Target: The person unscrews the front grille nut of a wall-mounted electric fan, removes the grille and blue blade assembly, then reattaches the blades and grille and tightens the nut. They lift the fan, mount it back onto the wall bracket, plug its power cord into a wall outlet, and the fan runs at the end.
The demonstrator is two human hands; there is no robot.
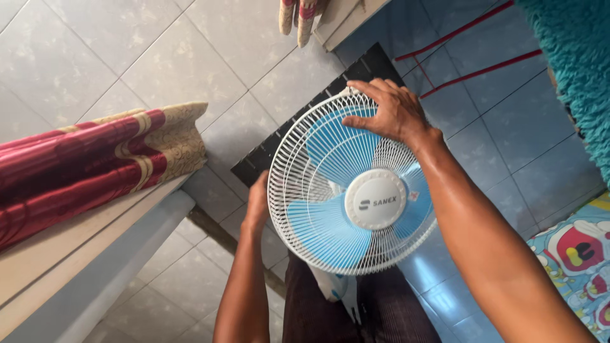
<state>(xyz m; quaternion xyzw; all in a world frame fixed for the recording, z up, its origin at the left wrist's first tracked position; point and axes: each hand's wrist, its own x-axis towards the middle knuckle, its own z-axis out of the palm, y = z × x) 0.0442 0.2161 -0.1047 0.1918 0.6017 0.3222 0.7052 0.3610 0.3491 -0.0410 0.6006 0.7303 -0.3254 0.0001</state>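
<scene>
I hold one electric fan (352, 184) in the middle of the frame, its round face turned up toward me. It has one white wire guard (298, 209), three pale blue blades (318, 228) behind the wires and one white round hub cap (376, 199) at the centre. My right hand (391, 111) lies at the upper edge of the guard, fingers spread flat and pressed over the wires, palm down, not curled round anything I can see. My left hand (257, 203) sits at the left edge of the guard; its fingers go behind the rim and are hidden, so I cannot tell whether they are clamped on it or merely resting against it. Both my forearms run in from the bottom of the frame and are cut off there.

Below the fan, only a small piece of its white and blue stand (333, 286) shows above my dark trousers (381, 314); the rest is hidden.

At the left, one red and gold patterned cloth (95, 162) lies on a pale ledge (82, 254), cut off by the frame edge. One dark grille (298, 121) lies on the pale floor tiles (190, 57) behind the fan, mostly covered by it. At the lower right, one brightly printed mat (581, 254) is cut off; at the upper right, one shaggy teal fabric (575, 57) is also cut off.
</scene>
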